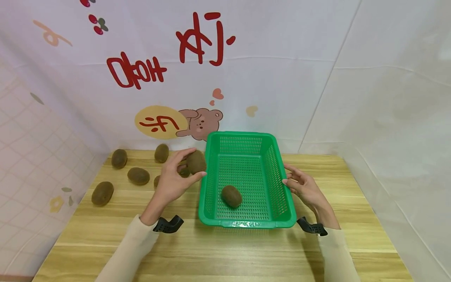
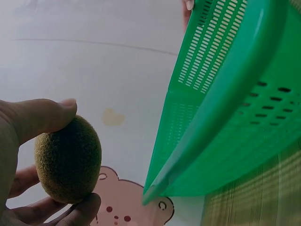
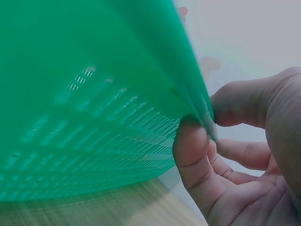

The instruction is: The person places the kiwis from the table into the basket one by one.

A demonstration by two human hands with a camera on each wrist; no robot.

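My left hand (image 1: 172, 178) grips a kiwi (image 1: 196, 163) between thumb and fingers, at the green basket's (image 1: 203, 192) ten o'clock; my right hand (image 1: 305, 188) pinches its rim (image 1: 289, 200) at three. A slack hold could drop the fruit outside; uneven pulling could tip everything, rolling the inner kiwi (image 1: 231, 196) from seven.

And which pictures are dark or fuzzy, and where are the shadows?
Head view: brightest, with a soft shadow on the table beside the right sleeve; left wrist view: dimmer, the kiwi dark in the middle, though its fuzz still shows; right wrist view: the green basket looks smeary up close, while the fingers are clearer.
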